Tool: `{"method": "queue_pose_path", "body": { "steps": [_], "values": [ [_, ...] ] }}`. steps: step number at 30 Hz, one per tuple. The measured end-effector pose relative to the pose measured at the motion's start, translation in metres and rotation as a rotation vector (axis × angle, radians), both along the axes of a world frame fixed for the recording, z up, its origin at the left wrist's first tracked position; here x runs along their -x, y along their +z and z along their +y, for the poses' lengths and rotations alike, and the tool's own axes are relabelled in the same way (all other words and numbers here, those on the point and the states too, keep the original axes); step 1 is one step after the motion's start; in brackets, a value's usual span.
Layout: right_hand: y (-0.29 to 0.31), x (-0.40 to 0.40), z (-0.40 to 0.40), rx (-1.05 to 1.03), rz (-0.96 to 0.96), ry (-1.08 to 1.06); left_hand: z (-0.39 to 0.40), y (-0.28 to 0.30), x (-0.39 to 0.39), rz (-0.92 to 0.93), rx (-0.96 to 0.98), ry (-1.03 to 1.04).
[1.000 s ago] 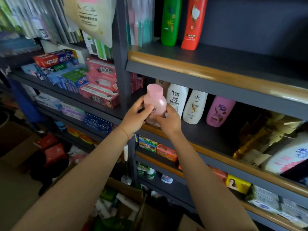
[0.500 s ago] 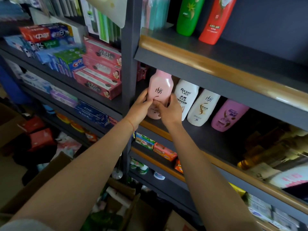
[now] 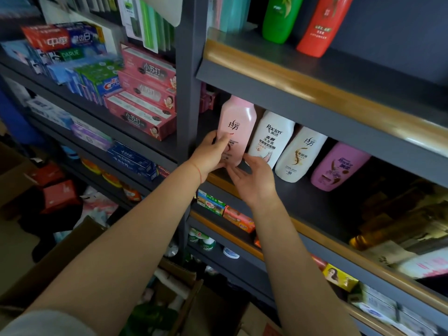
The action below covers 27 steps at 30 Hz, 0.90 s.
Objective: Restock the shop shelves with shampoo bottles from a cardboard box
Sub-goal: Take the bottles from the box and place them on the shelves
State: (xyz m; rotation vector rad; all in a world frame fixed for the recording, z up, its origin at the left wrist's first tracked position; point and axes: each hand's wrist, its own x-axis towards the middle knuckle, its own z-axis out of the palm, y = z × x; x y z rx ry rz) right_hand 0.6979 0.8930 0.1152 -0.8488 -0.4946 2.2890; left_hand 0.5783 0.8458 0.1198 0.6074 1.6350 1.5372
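Note:
A pink shampoo bottle (image 3: 238, 124) stands at the left end of the dark middle shelf (image 3: 315, 204), beside the grey upright. My left hand (image 3: 213, 155) grips its lower left side, thumb across the label. Just below and to the right of the bottle's base, my right hand (image 3: 252, 179) has its fingers spread and only the fingertips near the bottle. To the right stand two white shampoo bottles (image 3: 270, 139) (image 3: 299, 155) and a purple one (image 3: 335, 167). The cardboard box (image 3: 184, 289) lies open on the floor below.
A green bottle (image 3: 278, 18) and a red bottle (image 3: 320, 25) stand on the upper shelf. Toothpaste boxes (image 3: 143, 93) fill the left shelves. Soap packs (image 3: 225, 212) sit on the lower shelf. Gold-coloured packs (image 3: 397, 214) lie at the middle shelf's right.
The pink bottle has gone from held in front of the shelf to standing upright at its left end. My right hand has come off the bottle and opened.

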Motion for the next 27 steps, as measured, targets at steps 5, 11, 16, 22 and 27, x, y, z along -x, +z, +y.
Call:
{"method": "queue_pose_path", "body": {
  "steps": [5, 11, 16, 22, 27],
  "values": [
    [0.000, 0.002, 0.004, 0.104, 0.064, -0.043, 0.014, -0.001, 0.003, -0.042, -0.021, -0.009],
    [0.000, 0.008, 0.008, 0.139, 0.109, -0.048, 0.026, -0.007, 0.002, 0.009, -0.017, -0.010],
    [-0.001, 0.011, 0.014, 0.149, 0.133, -0.054, 0.035, -0.010, 0.002, 0.027, 0.006, 0.006],
    [-0.004, 0.013, 0.014, 0.154, 0.154, -0.031, 0.043, -0.010, 0.002, 0.032, -0.007, 0.023],
    [-0.004, 0.014, 0.017, 0.143, 0.167, -0.023, 0.046, -0.008, 0.000, 0.065, -0.019, -0.001]
  ]
}}
